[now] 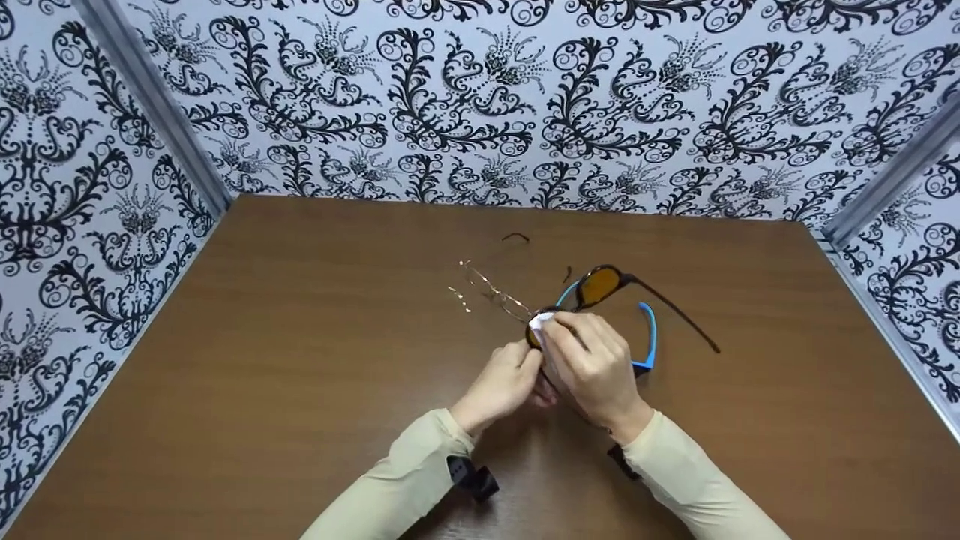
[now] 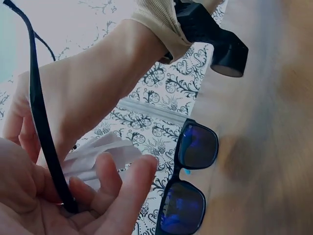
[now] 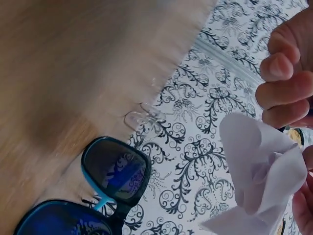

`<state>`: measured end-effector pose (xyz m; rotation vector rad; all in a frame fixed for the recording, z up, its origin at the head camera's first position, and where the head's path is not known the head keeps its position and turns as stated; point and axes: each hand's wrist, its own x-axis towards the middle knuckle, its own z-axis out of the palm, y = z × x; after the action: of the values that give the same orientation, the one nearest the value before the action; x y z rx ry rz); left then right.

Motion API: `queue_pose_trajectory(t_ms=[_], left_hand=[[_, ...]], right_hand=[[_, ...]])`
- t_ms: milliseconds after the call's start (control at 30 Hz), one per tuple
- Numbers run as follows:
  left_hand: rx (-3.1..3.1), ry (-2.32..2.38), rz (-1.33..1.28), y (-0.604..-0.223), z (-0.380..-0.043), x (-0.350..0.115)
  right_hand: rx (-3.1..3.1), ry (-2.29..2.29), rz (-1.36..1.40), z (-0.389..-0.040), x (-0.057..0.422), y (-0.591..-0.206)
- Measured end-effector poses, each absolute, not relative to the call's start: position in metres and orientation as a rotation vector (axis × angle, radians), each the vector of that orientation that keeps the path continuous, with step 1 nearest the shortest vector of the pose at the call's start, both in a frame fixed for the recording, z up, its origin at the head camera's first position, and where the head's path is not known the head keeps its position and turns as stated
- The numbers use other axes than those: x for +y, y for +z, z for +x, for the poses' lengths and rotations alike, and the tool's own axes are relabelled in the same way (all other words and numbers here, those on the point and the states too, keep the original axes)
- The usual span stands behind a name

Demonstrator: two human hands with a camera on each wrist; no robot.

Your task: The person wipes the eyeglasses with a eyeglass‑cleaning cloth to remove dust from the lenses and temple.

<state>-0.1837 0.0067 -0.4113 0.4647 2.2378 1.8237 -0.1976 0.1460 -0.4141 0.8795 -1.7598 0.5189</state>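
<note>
A person's left hand (image 1: 504,379) curls its fingers around dark-framed sunglasses with rounded amber lenses (image 1: 601,286) at the centre of the head view, as the right hand (image 1: 598,360) pinches a white cloth (image 1: 541,321) against one lens. Black sunglasses with blue temples (image 1: 651,334) lie right of centre on a brown wooden table (image 1: 300,360), thin gold-toned wire eyeglasses (image 1: 496,293) left of the amber pair.

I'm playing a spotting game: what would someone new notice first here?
Probably the swirly black-and-white wallpaper round the brown table. Then the orange-lensed sunglasses held mid-table, with a white cloth in the right fingers at one lens. Blue-armed sunglasses peek out behind, on the table.
</note>
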Motion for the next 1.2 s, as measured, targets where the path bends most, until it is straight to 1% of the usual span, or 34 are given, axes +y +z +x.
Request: queue_pose_trajectory(t_ms=[167,433,700,1000,1200], left_hand=[[2.275,1.813,0.458,-0.412,-0.185,0.008],[2.262,1.767,0.498,-0.413,-0.180,0.009],[2.285,1.752,0.531,-0.409,-0.186,0.006],[2.240,1.749,0.475,-0.413,-0.182,0.008],[2.222,1.794,0.443,-0.410,-0.181,0.008]], right_hand=[[-1.833,0.515,0.935,-0.193,0.151,-0.420],[-1.765,0.365,0.795,-0.191,0.153,-0.420],[-1.825,0.456,0.917,-0.192,0.154,-0.423],[-1.801,0.328,0.800,-0.193,0.156,-0.425],[-1.746,0.299,0.840,-0.193,0.153,-0.428]])
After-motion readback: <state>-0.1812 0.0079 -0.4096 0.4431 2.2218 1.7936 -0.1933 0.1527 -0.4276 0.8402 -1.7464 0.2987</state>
